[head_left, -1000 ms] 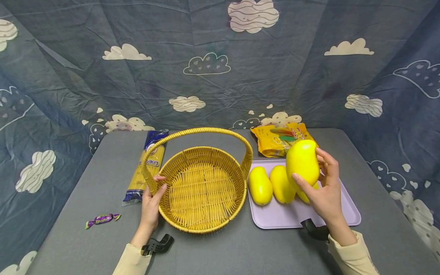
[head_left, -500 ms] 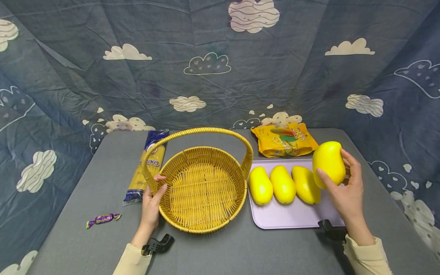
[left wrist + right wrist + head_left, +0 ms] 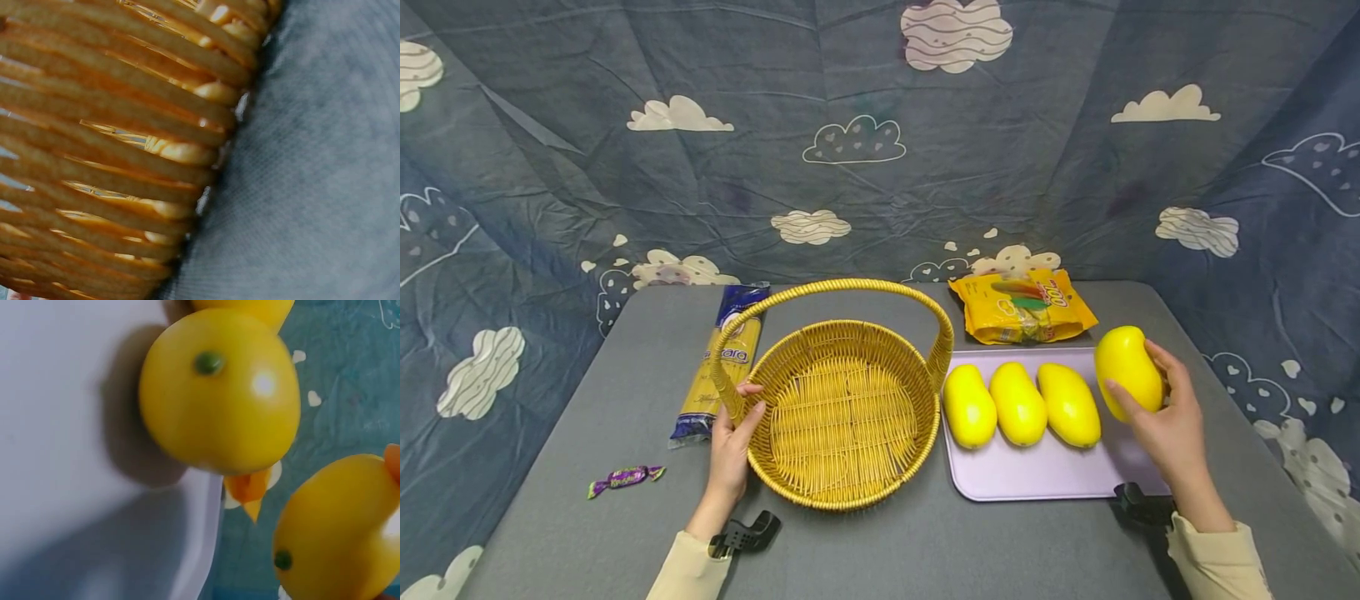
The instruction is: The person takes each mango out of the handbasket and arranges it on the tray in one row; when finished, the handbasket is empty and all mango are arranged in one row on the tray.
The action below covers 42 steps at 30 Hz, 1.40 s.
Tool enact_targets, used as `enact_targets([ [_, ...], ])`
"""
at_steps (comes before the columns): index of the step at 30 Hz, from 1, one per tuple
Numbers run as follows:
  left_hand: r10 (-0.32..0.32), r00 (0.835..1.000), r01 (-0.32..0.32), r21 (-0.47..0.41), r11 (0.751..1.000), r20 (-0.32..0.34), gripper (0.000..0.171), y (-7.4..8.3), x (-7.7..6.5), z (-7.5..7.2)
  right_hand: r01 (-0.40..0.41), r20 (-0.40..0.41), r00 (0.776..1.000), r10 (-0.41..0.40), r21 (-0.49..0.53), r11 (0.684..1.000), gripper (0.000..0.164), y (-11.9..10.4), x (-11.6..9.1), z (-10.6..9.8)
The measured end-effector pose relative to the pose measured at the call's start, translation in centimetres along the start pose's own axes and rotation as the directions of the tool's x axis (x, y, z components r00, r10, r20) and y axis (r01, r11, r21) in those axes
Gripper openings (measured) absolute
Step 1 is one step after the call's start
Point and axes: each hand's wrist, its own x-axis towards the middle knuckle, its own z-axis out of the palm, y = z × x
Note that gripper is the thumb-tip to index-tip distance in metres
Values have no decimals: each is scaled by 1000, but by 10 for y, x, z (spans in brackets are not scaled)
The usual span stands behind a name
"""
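In the head view my right hand (image 3: 1176, 425) grips a yellow mango (image 3: 1127, 371) over the right end of a lilac tray (image 3: 1037, 483). The right wrist view shows that held mango (image 3: 340, 531) at lower right, apart from a mango (image 3: 219, 394) lying on the tray. Three mangoes lie side by side there: one at the left (image 3: 970, 407), a middle one (image 3: 1018, 404) and a right one (image 3: 1070, 406). My left hand (image 3: 730, 446) holds the left side of a wicker basket (image 3: 842, 504), thumb over the rim near the handle's foot. Its woven wall (image 3: 119, 144) fills much of the left wrist view.
Left of the basket lies a spaghetti pack (image 3: 715, 375). A purple wrapped candy (image 3: 627, 477) rests nearer the front left. Behind the tray sits a yellow-orange packet (image 3: 1022, 308). A cloud-printed cloth (image 3: 850, 192) hangs behind the grey table (image 3: 865, 558).
My right hand has carried the mango rightward, then slightly down toward the tray's right end, uncovering the third mango. The left hand and basket have stayed put.
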Motion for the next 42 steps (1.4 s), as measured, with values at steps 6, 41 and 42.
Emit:
enact_targets([
  [6,0,1000,0,3,1000,2,26,0,0,-1,-84,81,993,87,-43,996,81,37,10,3],
  [41,-18,1000,18,-2,1000,-3,27,1,0,0,-223,405,862,304,-235,946,90,-35,-3,-15],
  [42,-18,1000,18,-3,1000,-3,27,1,0,0,-221,413,859,304,-237,946,90,-34,-2,-15],
])
